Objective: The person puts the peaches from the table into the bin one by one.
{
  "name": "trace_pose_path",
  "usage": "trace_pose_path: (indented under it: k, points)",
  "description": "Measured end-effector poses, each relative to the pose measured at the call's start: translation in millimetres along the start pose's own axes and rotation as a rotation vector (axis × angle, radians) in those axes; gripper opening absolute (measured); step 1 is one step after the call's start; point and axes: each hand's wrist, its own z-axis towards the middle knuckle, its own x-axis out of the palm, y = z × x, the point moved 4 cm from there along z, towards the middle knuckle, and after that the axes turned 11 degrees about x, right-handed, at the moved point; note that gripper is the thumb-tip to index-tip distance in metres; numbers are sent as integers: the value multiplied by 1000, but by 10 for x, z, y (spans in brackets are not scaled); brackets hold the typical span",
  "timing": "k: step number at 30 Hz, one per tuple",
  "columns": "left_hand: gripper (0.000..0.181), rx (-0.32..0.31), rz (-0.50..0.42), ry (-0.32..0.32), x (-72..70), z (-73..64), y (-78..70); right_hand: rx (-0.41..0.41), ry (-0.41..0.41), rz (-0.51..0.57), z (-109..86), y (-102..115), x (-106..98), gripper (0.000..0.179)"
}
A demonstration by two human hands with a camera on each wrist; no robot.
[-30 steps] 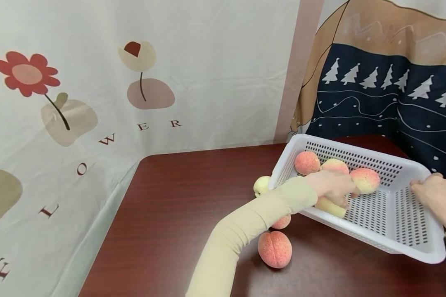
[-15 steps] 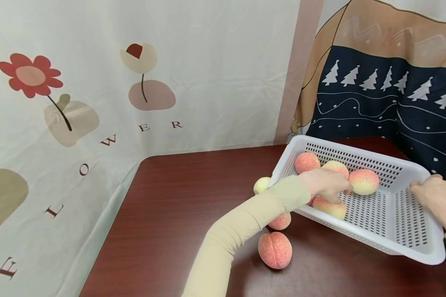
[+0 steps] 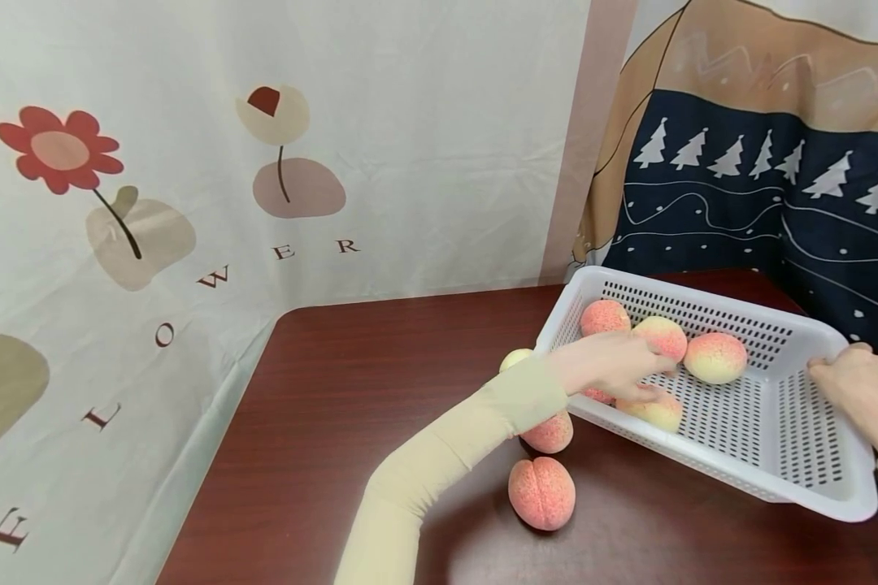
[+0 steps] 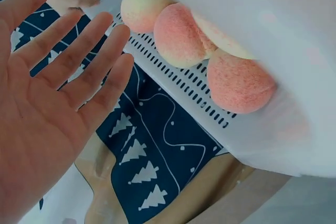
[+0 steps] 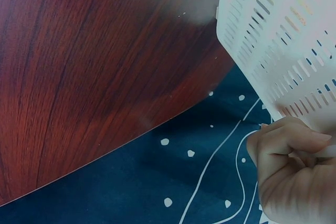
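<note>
My left hand (image 3: 610,366) hovers over the left half of a white plastic basket (image 3: 775,486), palm empty and fingers straight in the left wrist view. Below its fingertips lies a yellow-pink peach (image 3: 654,411); beyond them sit another peach (image 3: 662,337), a third peach (image 3: 715,357) and a redder peach (image 3: 606,317) in the far left corner. One more pink fruit is mostly hidden under the hand. At the basket's right end, my right hand (image 3: 859,386) grips the rim, its fingers curled round the edge in the right wrist view.
Outside the basket, on the dark red wooden table (image 3: 336,447), lie a pink peach (image 3: 541,493), another pink peach (image 3: 549,433) partly behind the left sleeve, and a pale yellow fruit (image 3: 515,358) by the basket's left wall. Printed curtains (image 3: 439,146) hang behind the table.
My left hand has drawn back leftward inside the basket, away from the right-hand peach, and its fingers have come off the near yellow-pink peach. The right hand stays on the rim.
</note>
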Motion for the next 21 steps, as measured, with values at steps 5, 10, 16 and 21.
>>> trace_pose_path:
  k: [5,10,16,21]
  points:
    - [46,55,95,-88,57,-210,-39,6,5,-12,9,0,1,58]
    - [41,135,184,-210,149,-439,-109,12,11,-10,5,-2,12,58]
    - [38,221,252,-345,256,-719,-184,15,11,-11,3,1,8,59]
    - [36,270,261,-419,379,-896,-252,10,17,-15,4,1,-2,59]
